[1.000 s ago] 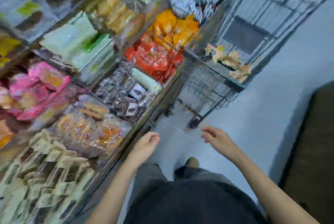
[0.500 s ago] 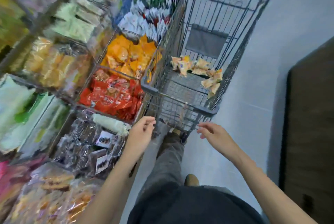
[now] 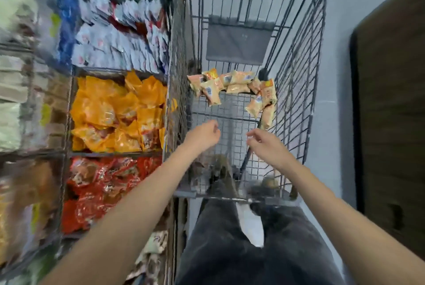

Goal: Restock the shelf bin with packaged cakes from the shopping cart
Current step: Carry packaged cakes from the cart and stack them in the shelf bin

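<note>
Your left hand (image 3: 203, 135) and right hand (image 3: 266, 146) both reach over the near end of the shopping cart (image 3: 296, 91), fingers loosely curled, and neither grip has hold of anything. The packaged cakes (image 3: 232, 83) lie in a loose row across the far part of the cart floor, well apart from both hands. The shelf bin (image 3: 69, 110) of orange packets stands just beside the cart, on your left.
</note>
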Demonstrator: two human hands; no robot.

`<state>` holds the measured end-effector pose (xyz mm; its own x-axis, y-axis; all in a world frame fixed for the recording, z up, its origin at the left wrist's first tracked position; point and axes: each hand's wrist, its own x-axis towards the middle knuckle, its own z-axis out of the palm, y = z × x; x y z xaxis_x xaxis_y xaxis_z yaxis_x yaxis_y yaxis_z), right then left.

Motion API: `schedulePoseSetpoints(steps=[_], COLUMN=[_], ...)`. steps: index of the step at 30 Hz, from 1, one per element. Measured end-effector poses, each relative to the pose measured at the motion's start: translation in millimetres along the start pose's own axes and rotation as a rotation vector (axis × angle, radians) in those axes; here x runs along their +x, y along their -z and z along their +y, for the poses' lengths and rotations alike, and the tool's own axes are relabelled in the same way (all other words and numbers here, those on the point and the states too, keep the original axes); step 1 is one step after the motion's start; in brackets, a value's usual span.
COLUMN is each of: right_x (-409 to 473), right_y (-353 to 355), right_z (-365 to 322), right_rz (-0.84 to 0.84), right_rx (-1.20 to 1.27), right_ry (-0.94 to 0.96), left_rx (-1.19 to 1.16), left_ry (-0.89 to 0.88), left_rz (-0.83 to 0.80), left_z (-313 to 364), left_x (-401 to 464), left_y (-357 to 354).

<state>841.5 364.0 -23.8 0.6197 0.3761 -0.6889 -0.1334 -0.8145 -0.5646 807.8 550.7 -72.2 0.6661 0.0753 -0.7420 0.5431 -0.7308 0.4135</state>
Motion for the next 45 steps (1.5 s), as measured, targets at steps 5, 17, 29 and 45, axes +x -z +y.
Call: schedulePoseSetpoints(steps=[5, 17, 29, 45], right_x=[60.5, 129.0, 130.3, 89.0], right_y=[-14.8, -63.8, -40.3, -4.9], right_z=[32.4, 76.2, 65.2, 49.2], right_rz=[-0.037, 0.042, 0.051, 0.112], right_rx=[-0.082, 0.133, 0.389, 0.986], right_ry=[-0.168, -0.296, -0.282, -0.379], left_rx=[0.172, -0.442, -0.734, -0.221], left_ry=[0.161, 0.330, 0.362, -0.261], left_rz=[-0.247, 0.324, 0.451, 0.104], left_z=[-20.2, -46.7, -8.2, 25.4], left_x=[91.3, 233.2, 225.8, 66.4], left_y=[-0.8, -36.4, -37.8, -63.5])
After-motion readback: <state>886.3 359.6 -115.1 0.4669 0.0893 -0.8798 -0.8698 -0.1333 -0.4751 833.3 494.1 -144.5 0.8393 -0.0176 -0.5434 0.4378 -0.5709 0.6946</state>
